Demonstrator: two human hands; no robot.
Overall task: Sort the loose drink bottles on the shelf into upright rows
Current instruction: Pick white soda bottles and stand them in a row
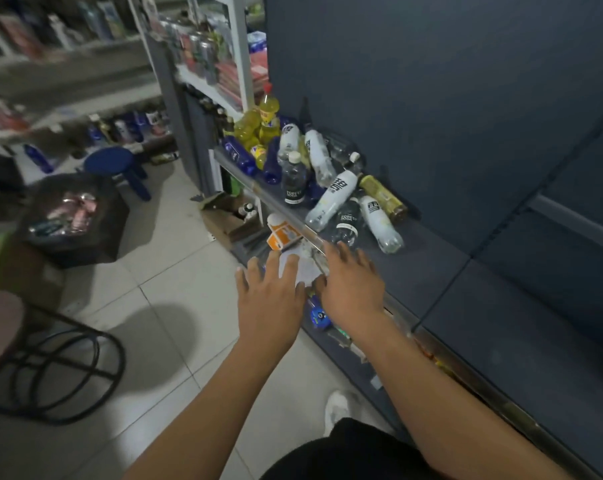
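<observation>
A heap of loose drink bottles lies on the dark grey shelf (442, 271): yellow bottles (263, 124), blue bottles (241, 155), white-labelled bottles (334, 197), a clear bottle with a black label (295, 183) standing upright, and a gold-labelled one (385, 199) on its side. My left hand (269, 299) and my right hand (352, 289) reach forward with fingers spread, both empty. The right hand hovers over the shelf's front rail, just short of the nearest fallen bottles. The left hand is in front of the shelf edge, above the floor.
Below the shelf sit an open cardboard box (224, 220) and an orange-and-white carton (282, 232). A blue stool (115, 164), a black bag of cans (75, 216) and a metal-framed stool (23, 358) stand on the tiled floor to the left. More stocked shelves (203, 53) lie behind.
</observation>
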